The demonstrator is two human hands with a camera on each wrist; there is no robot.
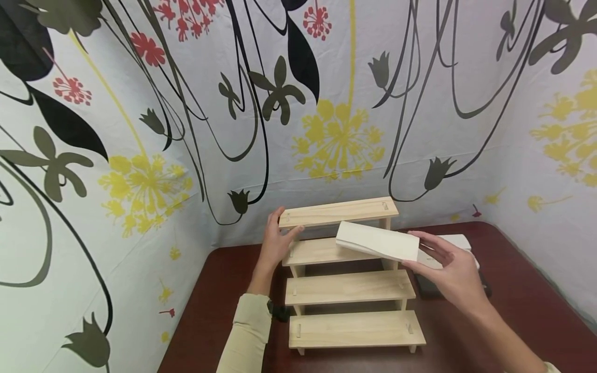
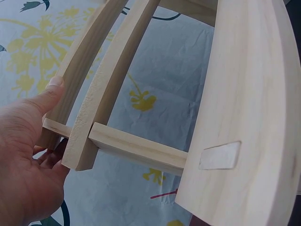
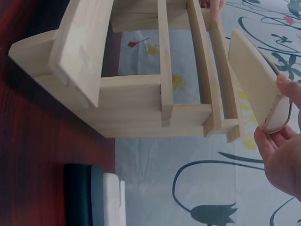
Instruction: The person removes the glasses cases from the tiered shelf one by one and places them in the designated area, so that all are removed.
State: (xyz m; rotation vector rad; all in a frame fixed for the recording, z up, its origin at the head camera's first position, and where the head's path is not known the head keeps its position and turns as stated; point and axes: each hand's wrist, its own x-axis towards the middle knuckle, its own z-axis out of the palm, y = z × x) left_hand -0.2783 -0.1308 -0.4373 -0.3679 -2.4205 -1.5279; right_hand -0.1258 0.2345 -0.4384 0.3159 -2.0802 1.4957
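Note:
A pale wooden rack (image 1: 350, 287) with several stepped shelves stands on the table. My left hand (image 1: 276, 242) grips the left end of its top shelf (image 1: 338, 212); in the left wrist view the thumb (image 2: 52, 92) lies on the wood and the fingers curl partly hidden beneath it. My right hand (image 1: 450, 269) pinches the right end of a white case with stitched edges, like a glasses case (image 1: 378, 241). In the head view that case appears in front of the upper shelves, tilted down to the right. The right wrist view shows the case (image 3: 254, 80) apart from the rack.
To the right of the rack, partly behind my right hand, lies a stack of similar cases, a white one (image 3: 110, 197) on top and a dark one (image 3: 76, 197) at the bottom. The dark red table (image 1: 527, 305) meets flower-patterned cloth walls (image 1: 326, 171) at the back and sides.

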